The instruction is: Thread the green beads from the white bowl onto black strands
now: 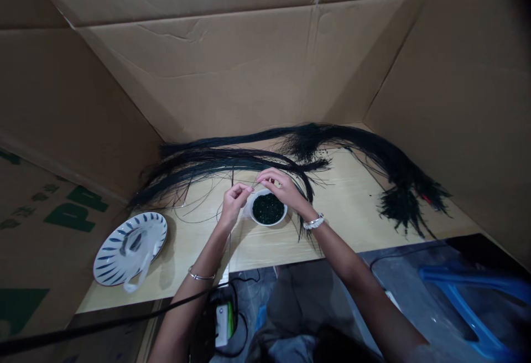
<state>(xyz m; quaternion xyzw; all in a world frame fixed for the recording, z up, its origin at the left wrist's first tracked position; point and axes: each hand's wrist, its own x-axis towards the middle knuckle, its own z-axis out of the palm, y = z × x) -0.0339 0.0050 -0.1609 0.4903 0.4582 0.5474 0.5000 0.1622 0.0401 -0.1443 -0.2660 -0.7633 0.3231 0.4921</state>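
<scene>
My left hand is closed in a pinch just left of a white bowl. Above the bowl's far rim, the fingers of my right hand are also pinched together. Between the fingertips runs a thin dark strand, too fine to make out clearly. Small dark green bits, like beads, fill the bowl. Right behind my hands lie long bundles of dark strands, with loose single strands curving over the table on the left.
Another long bundle stretches along the back to frayed ends at the right. A striped plate with a translucent plastic piece stands at left. Cardboard walls enclose the table. A black cable crosses the lower left.
</scene>
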